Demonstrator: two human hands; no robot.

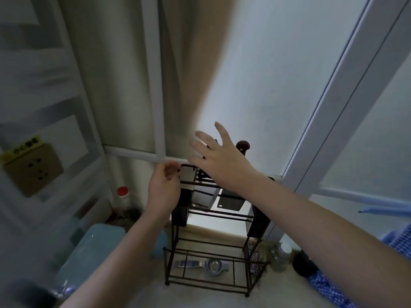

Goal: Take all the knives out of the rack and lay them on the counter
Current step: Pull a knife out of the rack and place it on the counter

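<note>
The knives (213, 196) sit in the top of the wire rack (211, 247) on the counter (200, 294) — none lies out yet. The right hand (219, 158) hovers spread above the handles; the left hand (163, 185), fingers loosely curled and empty, is at the rack's corner.

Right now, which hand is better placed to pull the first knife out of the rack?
Probably the right hand: it is open with fingers spread, above the rack, beside the reddish-brown knife handle. The left hand is curled at the rack's left top corner, away from that handle.
</note>
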